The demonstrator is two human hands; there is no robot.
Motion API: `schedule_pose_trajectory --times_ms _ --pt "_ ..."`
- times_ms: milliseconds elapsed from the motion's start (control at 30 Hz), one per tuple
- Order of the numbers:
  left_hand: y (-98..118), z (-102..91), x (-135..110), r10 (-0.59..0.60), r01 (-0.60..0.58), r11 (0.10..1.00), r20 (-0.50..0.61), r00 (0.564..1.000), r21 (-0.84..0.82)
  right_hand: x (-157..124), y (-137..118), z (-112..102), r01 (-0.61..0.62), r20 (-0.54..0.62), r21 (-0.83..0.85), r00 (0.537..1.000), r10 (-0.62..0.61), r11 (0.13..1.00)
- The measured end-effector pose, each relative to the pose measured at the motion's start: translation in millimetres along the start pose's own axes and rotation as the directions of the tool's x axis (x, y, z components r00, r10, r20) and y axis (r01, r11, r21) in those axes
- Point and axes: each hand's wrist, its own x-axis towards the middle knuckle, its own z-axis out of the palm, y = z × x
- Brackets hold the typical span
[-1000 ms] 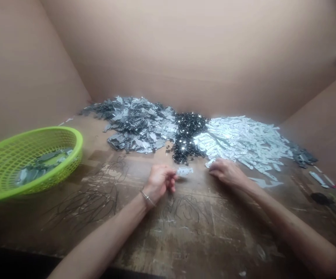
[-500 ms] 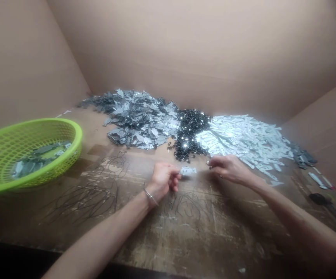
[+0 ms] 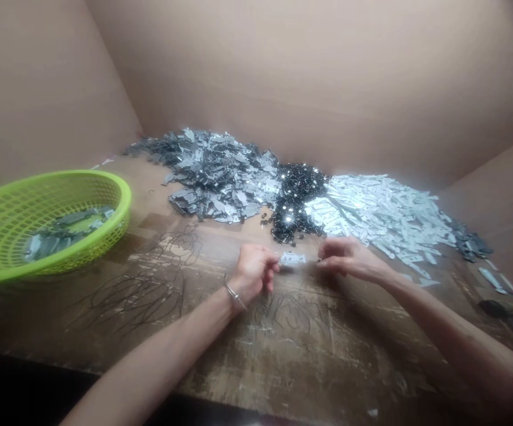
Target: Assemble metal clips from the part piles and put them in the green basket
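Note:
My left hand [image 3: 256, 269] pinches one end of a small flat metal plate [image 3: 292, 258], its other end pointing right. A short gap away, my right hand [image 3: 349, 258] has thumb and forefinger closed around a tiny dark piece [image 3: 319, 260], apart from the plate. That piece is too small to make out fully. Just behind the hands lies a heap of small black parts with shiny spots [image 3: 294, 204]. A heap of grey metal plates [image 3: 223, 177] spreads to its left. On its right are many long pale metal strips [image 3: 384, 213].
A yellow-green plastic basket [image 3: 125, 201] holding some grey plates stands at the left. Thin dark wire-like loops [image 3: 145, 290] lie on the worn wooden tabletop [image 3: 292, 373]. Cardboard walls [image 3: 283, 77] enclose the back and sides. A dark object [image 3: 496, 307] rests at the right.
The fingers of my right hand have drawn closer together around the tiny piece. My left hand still holds the plate. The whole view has shifted slightly.

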Motion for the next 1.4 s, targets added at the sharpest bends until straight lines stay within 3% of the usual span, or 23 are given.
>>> schedule_pose_trajectory --times_ms 267,467,600,800,900,1067,1233,1400 --pt "-4 -2.9 4 0.018 -0.018 1.000 0.023 1.000 -0.010 -1 0 2 -0.068 0.075 0.111 0.995 0.060 0.991" --pt "-6 -5.9 5 0.045 -0.045 0.999 0.035 0.998 -0.008 -4 -8 2 -0.127 0.239 0.261 0.969 0.063 0.957" --pt "-8 -7.3 5 0.058 -0.058 0.998 0.046 0.997 -0.002 -4 -8 5 -0.130 0.243 0.279 0.968 0.061 0.951" --pt "-4 -3.1 3 0.045 -0.045 0.999 0.015 0.999 -0.007 -4 -4 10 -0.086 0.153 0.099 0.986 0.071 0.991" --pt "1 0.7 -1 0.034 -0.034 0.999 -0.013 0.999 -0.001 -6 -3 16 0.009 0.099 -0.028 0.995 -0.006 1.000" --pt "2 2.1 -2 0.031 -0.031 0.999 -0.012 0.999 0.011 -7 -7 34 0.171 0.111 -0.177 0.982 -0.153 0.969" --pt "1 2.0 -2 0.041 -0.041 0.999 -0.009 0.999 0.017 -6 -7 46 0.226 0.025 -0.290 0.973 -0.229 0.930" --pt "-2 -0.6 0 0.042 -0.043 0.999 0.004 0.999 0.019 -9 -7 37 0.219 -0.006 -0.311 0.973 -0.233 0.925"
